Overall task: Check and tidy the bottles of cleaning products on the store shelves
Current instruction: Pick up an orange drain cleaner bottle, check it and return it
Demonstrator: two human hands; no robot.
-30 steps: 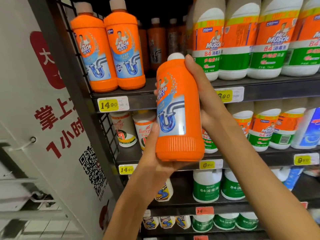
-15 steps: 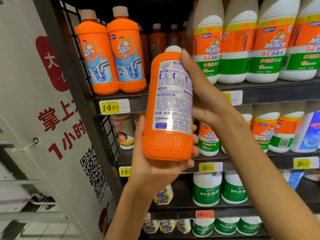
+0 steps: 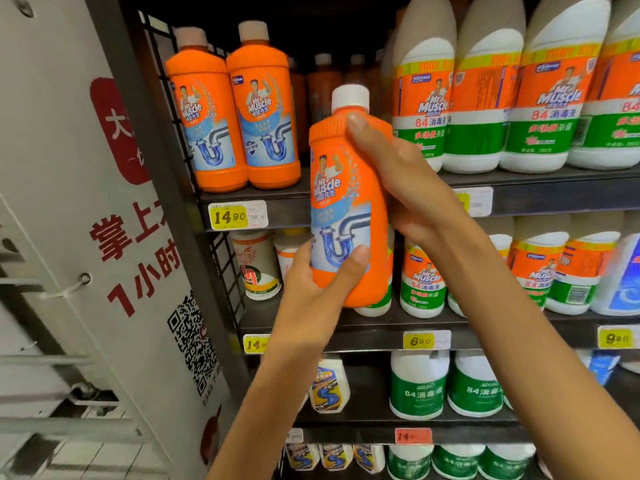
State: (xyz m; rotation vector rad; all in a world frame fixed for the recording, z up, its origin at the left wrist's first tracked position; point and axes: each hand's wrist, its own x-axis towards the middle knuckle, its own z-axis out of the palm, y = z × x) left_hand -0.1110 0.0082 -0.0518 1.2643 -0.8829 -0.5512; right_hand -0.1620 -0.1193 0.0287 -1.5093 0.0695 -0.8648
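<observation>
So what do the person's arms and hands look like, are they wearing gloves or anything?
No gloves. The left hand and right hand are bare, with short plain nails. Both forearms are bare too: no sleeves, watch, rings or bracelets show in this view.

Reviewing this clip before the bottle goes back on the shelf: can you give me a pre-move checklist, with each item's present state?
1. Grip: left hand holds the base of the orange bottle, right hand grips its shoulder: ok.
2. Label facing the viewer: front label with the pipe picture shows: ok.
3. White cap on the bottle: ok; how tight, cannot tell.
4. Free slot on the top shelf right of the two matching orange bottles: a gap shows: ok.
5. Price tag reads 14.90 under those bottles: ok.
6. Leaks or damage: cannot tell.
</observation>
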